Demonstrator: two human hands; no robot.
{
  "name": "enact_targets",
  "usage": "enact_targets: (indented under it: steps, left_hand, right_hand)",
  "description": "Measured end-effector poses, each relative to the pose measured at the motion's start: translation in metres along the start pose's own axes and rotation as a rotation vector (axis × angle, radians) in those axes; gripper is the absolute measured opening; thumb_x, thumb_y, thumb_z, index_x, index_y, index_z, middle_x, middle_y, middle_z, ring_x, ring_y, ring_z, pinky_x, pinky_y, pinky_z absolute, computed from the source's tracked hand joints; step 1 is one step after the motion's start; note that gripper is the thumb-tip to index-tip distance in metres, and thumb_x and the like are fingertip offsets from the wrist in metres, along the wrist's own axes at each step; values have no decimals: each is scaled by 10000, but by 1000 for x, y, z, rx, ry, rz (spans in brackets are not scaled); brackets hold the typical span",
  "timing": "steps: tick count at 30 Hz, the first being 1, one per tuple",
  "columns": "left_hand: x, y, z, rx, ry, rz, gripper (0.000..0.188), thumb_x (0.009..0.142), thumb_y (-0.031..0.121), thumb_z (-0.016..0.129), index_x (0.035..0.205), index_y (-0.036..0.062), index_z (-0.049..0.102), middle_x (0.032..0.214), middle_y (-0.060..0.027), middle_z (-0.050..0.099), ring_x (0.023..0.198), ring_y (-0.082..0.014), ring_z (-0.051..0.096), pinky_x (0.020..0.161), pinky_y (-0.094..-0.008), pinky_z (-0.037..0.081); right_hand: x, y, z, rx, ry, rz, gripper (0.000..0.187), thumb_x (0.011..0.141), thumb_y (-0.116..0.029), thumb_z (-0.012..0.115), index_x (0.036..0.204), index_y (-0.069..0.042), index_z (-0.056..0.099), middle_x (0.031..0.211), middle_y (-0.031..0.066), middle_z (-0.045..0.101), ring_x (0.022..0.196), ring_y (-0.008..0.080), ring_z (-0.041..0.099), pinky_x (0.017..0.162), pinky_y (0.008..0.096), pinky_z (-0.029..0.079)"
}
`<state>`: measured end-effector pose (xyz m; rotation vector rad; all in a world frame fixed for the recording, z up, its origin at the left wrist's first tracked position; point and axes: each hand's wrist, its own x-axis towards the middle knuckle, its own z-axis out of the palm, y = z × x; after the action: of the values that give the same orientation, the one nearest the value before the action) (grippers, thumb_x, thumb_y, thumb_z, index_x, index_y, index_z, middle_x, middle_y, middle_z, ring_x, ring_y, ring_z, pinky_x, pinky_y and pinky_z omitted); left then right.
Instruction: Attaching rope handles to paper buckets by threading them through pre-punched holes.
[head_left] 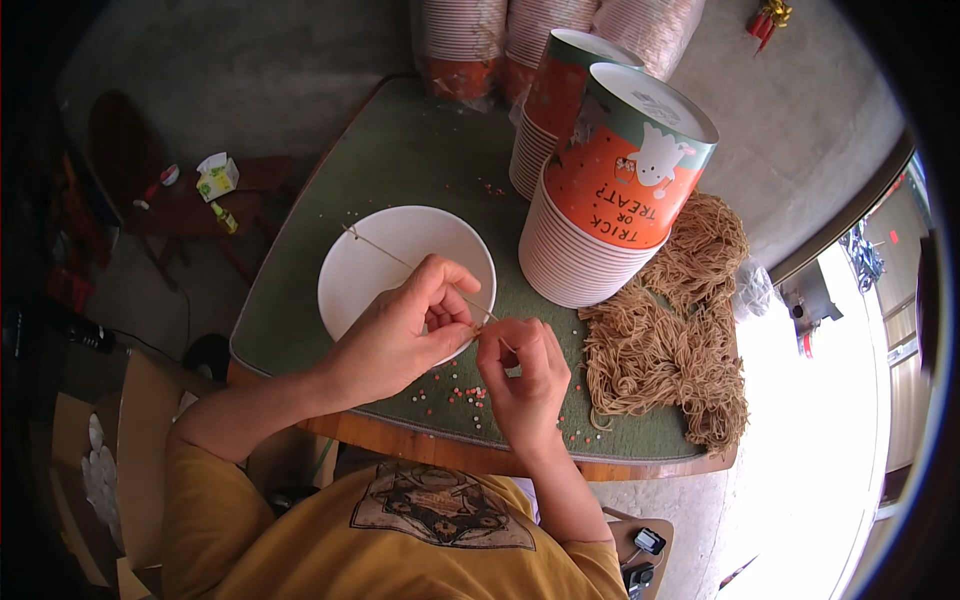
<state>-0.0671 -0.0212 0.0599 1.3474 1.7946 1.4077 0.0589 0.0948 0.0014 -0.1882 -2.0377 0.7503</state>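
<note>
Over the near right rim of a round white bowl (350, 275), both my hands pinch a thin tan cord (380, 248). My left hand (410, 320) has thumb and fingertips closed on the cord, which runs up and left from it across the bowl to the far rim. Just to its right, my right hand (527, 375) is also closed in a pinch, with a bit of cord showing at its fingertips. The exact spot where the fingertips meet is partly hidden. Small orange and white beads (475, 395) lie scattered on the green tabletop (380, 150) below my hands.
Stacked orange buckets (610, 180) stand upside down beyond my right hand, with another stack (545, 130) behind. Bundles of brown cord (660, 360) lie at the table's right. Plastic-wrapped bucket stacks (465, 50) stand at the back. An open cardboard box (135, 450) sits lower left.
</note>
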Motion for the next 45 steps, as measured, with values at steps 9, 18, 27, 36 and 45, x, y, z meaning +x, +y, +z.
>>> enact_targets:
  steps: [9,18,27,36,45]
  left_hand:
    - [0,0,2,47,10,21,278,883,-20,601,1116,5,452,841,-78,628,763,-141,630,668,-282,515]
    - [-1,-2,3,17,-20,36,256,894,-34,573,1117,7,454,872,-82,614,803,-150,625,714,-290,520]
    - [-1,-3,4,242,-22,147,231,865,-65,549,1051,20,442,803,-76,502,707,-194,528,660,-342,461]
    - [1,-1,1,323,62,211,261,801,-107,543,1013,22,461,842,-103,501,759,-241,540,672,-367,455]
    - [-28,-6,-2,699,300,713,319,744,-44,677,1006,50,523,842,-71,563,714,-262,576,628,-376,484]
  right_hand:
    - [8,-5,1,-157,28,-147,337,661,113,676,929,-72,586,665,35,519,543,202,490,485,320,399]
    - [7,-9,8,442,-49,403,121,827,34,618,879,-59,560,675,-39,529,573,28,454,506,217,386]
    - [5,-6,4,872,-59,632,92,860,20,546,890,-68,541,713,-85,460,621,-5,384,557,163,304]
    - [-15,5,6,689,-166,446,100,829,50,563,861,-40,531,790,-14,512,673,48,464,599,196,387]
    - [-23,-8,4,275,-113,136,202,735,87,626,889,-31,571,813,68,556,687,157,537,620,269,454]
